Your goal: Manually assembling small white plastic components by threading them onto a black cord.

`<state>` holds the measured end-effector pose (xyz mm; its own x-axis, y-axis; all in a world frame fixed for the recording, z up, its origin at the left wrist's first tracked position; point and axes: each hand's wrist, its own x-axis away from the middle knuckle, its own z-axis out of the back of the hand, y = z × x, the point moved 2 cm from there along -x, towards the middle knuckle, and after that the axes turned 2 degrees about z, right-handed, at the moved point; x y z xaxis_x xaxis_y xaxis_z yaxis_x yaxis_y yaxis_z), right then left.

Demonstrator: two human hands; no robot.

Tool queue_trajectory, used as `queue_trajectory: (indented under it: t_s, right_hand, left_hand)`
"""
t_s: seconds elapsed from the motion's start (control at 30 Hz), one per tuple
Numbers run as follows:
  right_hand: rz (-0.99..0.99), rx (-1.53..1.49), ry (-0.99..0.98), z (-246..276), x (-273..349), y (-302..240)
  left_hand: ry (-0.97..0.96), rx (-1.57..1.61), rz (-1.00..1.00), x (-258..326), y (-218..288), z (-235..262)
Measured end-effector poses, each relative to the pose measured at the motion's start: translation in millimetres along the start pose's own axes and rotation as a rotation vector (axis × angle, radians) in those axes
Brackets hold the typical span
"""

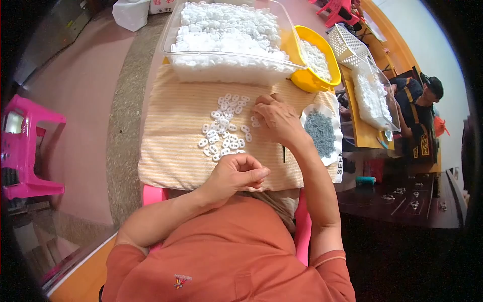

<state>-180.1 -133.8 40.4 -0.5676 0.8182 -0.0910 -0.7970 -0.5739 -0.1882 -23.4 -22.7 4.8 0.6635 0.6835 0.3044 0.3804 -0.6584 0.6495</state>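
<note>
My left hand (237,174) is closed near the front of the striped cloth (171,146), thumb pressed against the curled fingers; anything between them is too small or hidden to make out. Farther right, my right hand (279,119) reaches over the cloth with its fingers bent down, and its fingertips are partly hidden. A few small white oval plastic pieces with two holes (255,121) lie beside it. More of these white pieces (226,124) are spread loosely between my hands and to the left. By my right wrist stands a white scalloped dish (336,132) with many small grey parts (319,133).
A clear bin (221,60) heaped with white pieces stands at the back, beside a yellow basin (307,82). A thin dark rod (284,154) lies near my right forearm. On the left is a pink stool (30,146); at right, another person (417,100) sits by a second bin (375,100).
</note>
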Motion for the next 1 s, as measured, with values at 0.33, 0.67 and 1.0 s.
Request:
queue_trajectory:
  t_s: [0.33,0.67,1.0]
  right_hand:
    - [0.103,-0.064,0.091,-9,-19,-33]
    - [0.209,-0.041,0.050,-14,-6,-25]
    - [0.126,-0.038,0.042,-9,10,-22]
  left_hand:
    - [0.008,0.004,-0.035,-2,-7,0]
    - [-0.014,-0.059,-0.070,-2,-7,1]
    - [-0.006,-0.048,-0.073,-2,-7,-1]
